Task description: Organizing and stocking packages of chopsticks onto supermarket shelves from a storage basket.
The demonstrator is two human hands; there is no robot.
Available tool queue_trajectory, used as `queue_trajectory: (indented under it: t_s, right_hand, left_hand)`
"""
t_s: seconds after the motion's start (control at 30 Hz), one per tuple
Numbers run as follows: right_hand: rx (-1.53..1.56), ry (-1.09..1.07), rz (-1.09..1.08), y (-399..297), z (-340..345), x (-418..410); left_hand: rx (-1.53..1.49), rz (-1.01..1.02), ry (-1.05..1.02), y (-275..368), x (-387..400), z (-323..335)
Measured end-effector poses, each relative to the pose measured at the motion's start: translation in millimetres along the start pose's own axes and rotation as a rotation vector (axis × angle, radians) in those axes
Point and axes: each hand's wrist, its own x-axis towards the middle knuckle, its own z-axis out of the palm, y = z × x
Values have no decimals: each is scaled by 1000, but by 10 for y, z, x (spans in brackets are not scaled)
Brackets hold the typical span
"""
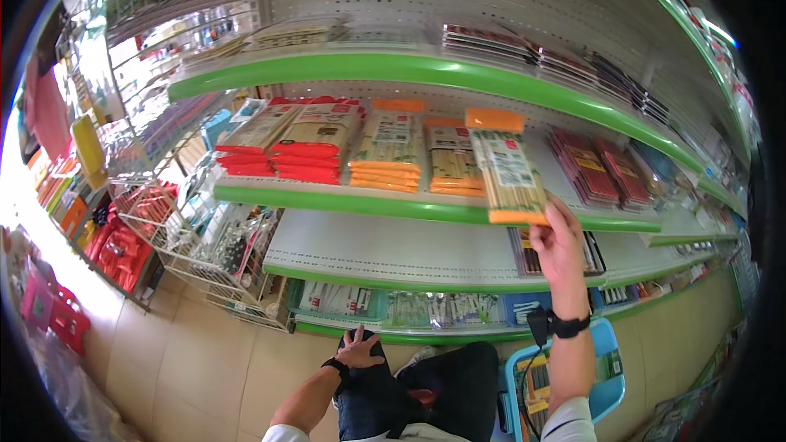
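Note:
Pinched by its lower right corner, a pack of wooden chopsticks (508,166) with orange ends is in my right hand (560,238). It tilts in front of the shelf with the green edge strip (393,204). Just left of it, on that shelf, lies an orange-ended pack of sticks (453,156). Further left are a stack of orange-ended packs (388,147) and stacks of red-ended packs (314,141). My left hand (360,353) rests on my knee with its fingers spread and nothing in it.
A blue plastic basket (608,405) holding packaged goods stands on the floor by my right arm. Dark red packs (580,162) lie on the shelf's right side. Overhead juts another green-edged shelf (381,67). A wire rack (184,245) stands at the left.

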Motion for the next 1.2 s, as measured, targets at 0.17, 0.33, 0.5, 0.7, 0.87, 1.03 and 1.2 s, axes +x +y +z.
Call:
queue_trajectory:
  t_s: [0.17,0.33,0.5,0.7,0.87,1.03,1.2]
  right_hand:
    - [-13,-56,82,118,-108,460]
    - [-47,-73,133,172,80,687]
    - [-65,-86,189,226,226,854]
    - [-85,-53,245,343,296,973]
    - [-130,-89,268,350,265,1054]
    - [-145,-92,271,357,308,1051]
    - [-448,-90,221,257,412,901]
  left_hand:
    - [-13,13,29,-26,48,36]
    - [-12,13,47,-63,20,45]
    - [-44,24,57,-50,-4,44]
    - [-44,14,60,-39,-18,40]
    - [-38,13,58,-29,-34,41]
    - [-38,14,62,-2,-65,23]
    - [-21,15,66,-32,-38,60]
